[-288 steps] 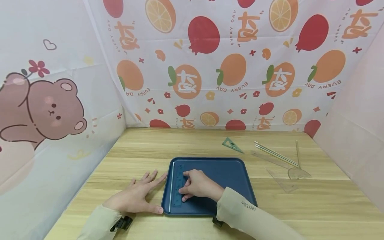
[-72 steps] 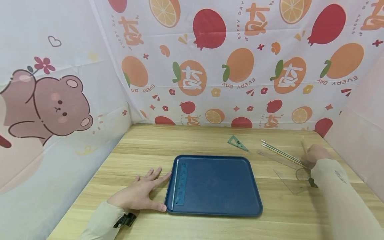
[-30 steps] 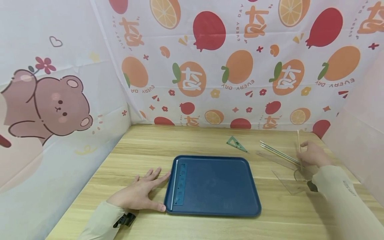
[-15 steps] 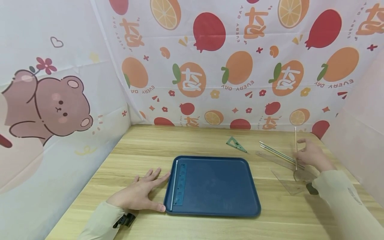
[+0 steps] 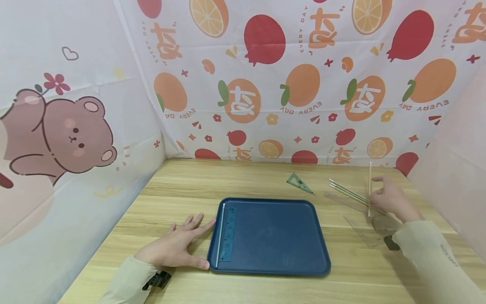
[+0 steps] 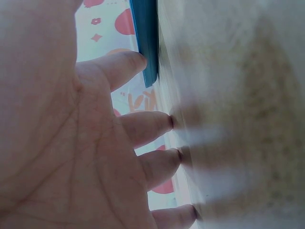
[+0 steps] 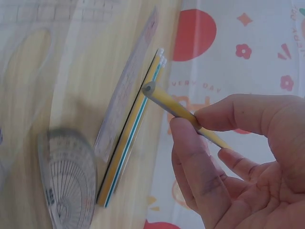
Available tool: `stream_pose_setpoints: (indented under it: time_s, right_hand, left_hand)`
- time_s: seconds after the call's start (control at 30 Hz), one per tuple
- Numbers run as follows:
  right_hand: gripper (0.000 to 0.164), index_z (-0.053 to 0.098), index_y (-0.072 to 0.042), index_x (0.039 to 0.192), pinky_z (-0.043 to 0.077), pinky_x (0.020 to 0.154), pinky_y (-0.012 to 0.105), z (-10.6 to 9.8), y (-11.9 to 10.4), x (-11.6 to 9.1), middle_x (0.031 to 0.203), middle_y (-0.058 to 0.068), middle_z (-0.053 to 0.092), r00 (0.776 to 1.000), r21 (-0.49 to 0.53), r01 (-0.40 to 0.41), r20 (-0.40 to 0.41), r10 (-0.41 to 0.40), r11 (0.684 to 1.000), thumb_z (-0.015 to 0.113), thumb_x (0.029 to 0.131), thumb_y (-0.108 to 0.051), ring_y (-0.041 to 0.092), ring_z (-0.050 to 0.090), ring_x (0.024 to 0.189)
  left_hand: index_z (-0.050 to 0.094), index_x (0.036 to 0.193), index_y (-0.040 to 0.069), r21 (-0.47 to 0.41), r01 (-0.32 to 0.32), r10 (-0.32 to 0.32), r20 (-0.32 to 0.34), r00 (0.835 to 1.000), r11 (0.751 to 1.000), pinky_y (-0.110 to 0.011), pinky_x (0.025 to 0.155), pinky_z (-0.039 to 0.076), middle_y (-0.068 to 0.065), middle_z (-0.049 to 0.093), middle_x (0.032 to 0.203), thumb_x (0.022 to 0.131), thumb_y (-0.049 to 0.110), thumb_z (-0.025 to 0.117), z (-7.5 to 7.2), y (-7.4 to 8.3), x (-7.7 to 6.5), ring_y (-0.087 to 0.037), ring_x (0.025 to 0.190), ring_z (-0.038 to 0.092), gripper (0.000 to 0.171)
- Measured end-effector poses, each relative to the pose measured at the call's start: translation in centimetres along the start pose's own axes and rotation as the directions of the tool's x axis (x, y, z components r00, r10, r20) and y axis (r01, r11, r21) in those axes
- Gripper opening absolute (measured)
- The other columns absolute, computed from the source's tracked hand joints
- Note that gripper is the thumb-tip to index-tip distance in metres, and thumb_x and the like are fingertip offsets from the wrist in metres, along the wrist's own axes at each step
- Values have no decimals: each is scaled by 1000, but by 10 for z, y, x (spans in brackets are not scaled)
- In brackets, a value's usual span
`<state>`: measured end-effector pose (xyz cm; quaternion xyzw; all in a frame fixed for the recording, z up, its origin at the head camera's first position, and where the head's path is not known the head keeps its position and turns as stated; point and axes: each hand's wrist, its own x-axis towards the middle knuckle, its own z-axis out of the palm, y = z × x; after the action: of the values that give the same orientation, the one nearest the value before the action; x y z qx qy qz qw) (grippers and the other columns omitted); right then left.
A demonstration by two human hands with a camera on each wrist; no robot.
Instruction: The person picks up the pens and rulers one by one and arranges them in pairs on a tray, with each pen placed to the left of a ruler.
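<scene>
In head view, at right of frame: yellow pencil (image 5: 370, 179), pinched in right hand (image 5: 392, 198), almost vertical in the picture, crossing the line of lying pencils (image 5: 347, 192). Just below, clear triangle (image 5: 358, 232) and protractor (image 5: 381, 224). At lower centre, blue tray (image 5: 275, 236), with teal ruler (image 5: 228, 234) and slim pencil (image 5: 220, 236) along its left side. At lower left, left hand (image 5: 174, 249), with fingers spread, holding nothing, touching the left rim.

In left wrist view, at upper centre: one fingertip against the tray's edge.

In right wrist view, right of centre: same yellow pencil, tilted, between thumb and bent fingers; at lower left, protractor; at centre, lying pencils beside clear ruler (image 7: 126, 86).
</scene>
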<state>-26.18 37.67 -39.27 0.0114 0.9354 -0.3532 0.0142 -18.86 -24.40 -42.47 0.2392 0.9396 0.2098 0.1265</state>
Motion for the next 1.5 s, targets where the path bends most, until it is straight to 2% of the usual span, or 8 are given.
stream_pose_setpoints:
  time_s: [0.23, 0.43, 0.57, 0.8, 1.0, 1.27, 1.5]
  right_hand:
    - [82, 17, 21, 158, 62, 64, 32, 7, -13, 1, 100, 29, 75, 999, -17, 44, 3, -44, 999, 65, 96, -1, 18, 71, 72]
    - [83, 15, 18, 161, 66, 67, 36, 13, -25, 0, 102, 30, 73, 999, 26, 47, 21, -48, 999, 65, 97, 0, 20, 74, 73]
    - [84, 16, 17, 161, 67, 68, 38, 20, -32, -1, 102, 28, 73, 998, 67, 55, 21, -57, 996, 65, 94, 3, 23, 75, 76]
    - [86, 20, 12, 162, 65, 68, 34, 32, -44, -4, 100, 23, 72, 995, 56, 103, 9, -104, 993, 69, 93, 1, 22, 72, 78]
    - [86, 19, 7, 165, 67, 72, 37, 43, -60, -7, 103, 23, 69, 992, 96, 119, 36, -123, 988, 70, 95, -1, 23, 72, 80]
    - [88, 17, 4, 166, 68, 76, 38, 57, -78, -14, 105, 20, 63, 987, 203, 111, 95, -133, 973, 71, 97, -1, 22, 71, 84]
    - [87, 19, 1, 166, 68, 78, 42, 71, -92, -20, 103, 17, 60, 979, 223, 130, 125, -161, 966, 71, 96, 2, 22, 69, 81]
  left_hand:
    - [35, 170, 28, -13, 10, -10, 9, 1000, 1000, -92, 114, 10, -27, 20, 177, 76, 75, 83, -1, 2, -1, -60, 162, 15, 115]
    - [35, 170, 27, -8, 5, -5, 10, 1000, 1000, -93, 113, 10, -27, 20, 177, 77, 74, 84, -1, 1, 0, -60, 161, 15, 115]
    - [35, 170, 27, -6, 1, -1, 13, 1000, 1000, -93, 113, 11, -27, 20, 177, 77, 73, 84, -1, 1, 0, -60, 161, 15, 115]
    - [35, 170, 27, 7, -13, 13, 5, 1000, 1000, -93, 111, 12, -29, 21, 176, 77, 71, 85, 1, 1, 0, -62, 160, 17, 114]
    - [36, 170, 26, 16, -13, 13, -6, 1000, 1000, -93, 112, 12, -29, 22, 176, 76, 72, 85, 0, 2, 1, -62, 160, 18, 115]
    - [34, 170, 25, 27, -29, 30, -5, 1000, 999, -94, 110, 12, -30, 22, 176, 77, 72, 85, -1, 2, 1, -64, 159, 18, 116]
    - [34, 170, 24, 25, -33, 33, 0, 999, 999, -94, 110, 12, -31, 22, 175, 78, 72, 84, 0, 1, 1, -65, 158, 19, 115]
